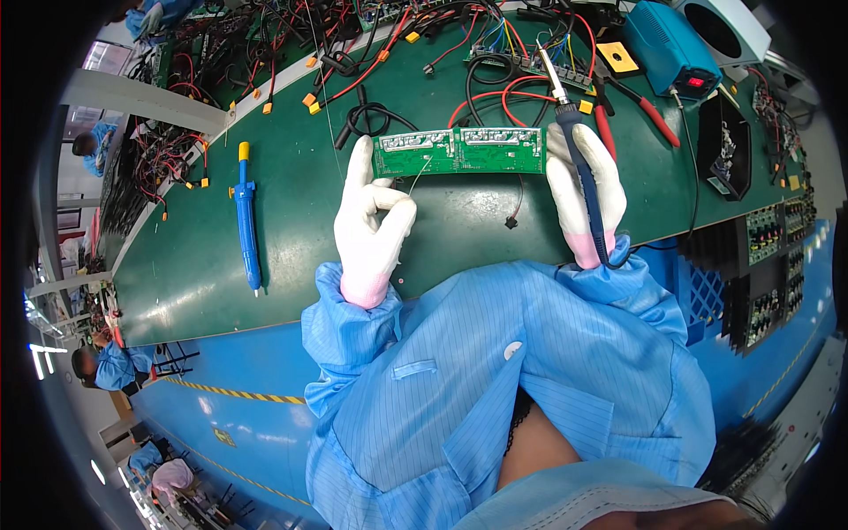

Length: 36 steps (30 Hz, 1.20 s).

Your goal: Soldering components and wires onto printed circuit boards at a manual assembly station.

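A long green circuit board (415,161) is held up level above the bench, metal solder strips along its far edge. My left hand (371,221), gloved in white, is closed at the board's left end, its index finger along that edge. Between its thumb and fingers it pinches a thin solder wire (420,173), whose tip lies over the board's left half. My gloved right hand (565,199) grips a dark blue soldering iron (579,159), the metal tip pointing up and away from the board. That hand's fingers also touch the board's right end.
A blue solder sucker (246,221) lies left on the green bench (300,256). At the back right stand a teal soldering station (676,53), a yellow sponge (617,57), red-handled pliers (658,122) and a black bin (724,146). Tangled cables (353,71) line the back.
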### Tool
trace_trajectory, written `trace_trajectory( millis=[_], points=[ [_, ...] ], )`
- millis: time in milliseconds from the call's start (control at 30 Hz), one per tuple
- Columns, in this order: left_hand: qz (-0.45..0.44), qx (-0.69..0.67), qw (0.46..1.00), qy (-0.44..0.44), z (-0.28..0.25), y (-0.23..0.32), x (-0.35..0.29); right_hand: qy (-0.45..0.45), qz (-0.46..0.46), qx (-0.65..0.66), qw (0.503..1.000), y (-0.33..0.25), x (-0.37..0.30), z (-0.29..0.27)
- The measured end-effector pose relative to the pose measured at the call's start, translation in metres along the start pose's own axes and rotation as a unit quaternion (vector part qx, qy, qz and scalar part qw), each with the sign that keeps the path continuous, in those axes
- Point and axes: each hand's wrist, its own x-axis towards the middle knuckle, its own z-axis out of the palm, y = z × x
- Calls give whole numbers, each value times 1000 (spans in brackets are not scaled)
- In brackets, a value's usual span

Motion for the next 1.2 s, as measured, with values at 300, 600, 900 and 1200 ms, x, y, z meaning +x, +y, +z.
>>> trace_trajectory(
  millis=[300,600,900,1200],
  points=[
    [-6,-11,1000,10,2,-2,-3,-15,-1,32,999,0,-1,-1],
    [-15,-22,1000,11,2,-1,-5,-29,-80,-4,996,-3,-4,1],
    [-10,-54,998,9,0,2,-7,-27,-57,18,998,-3,-3,1],
    [-4,-100,995,3,-5,-9,-5,-32,-56,10,998,-2,-3,0]
  ],
)
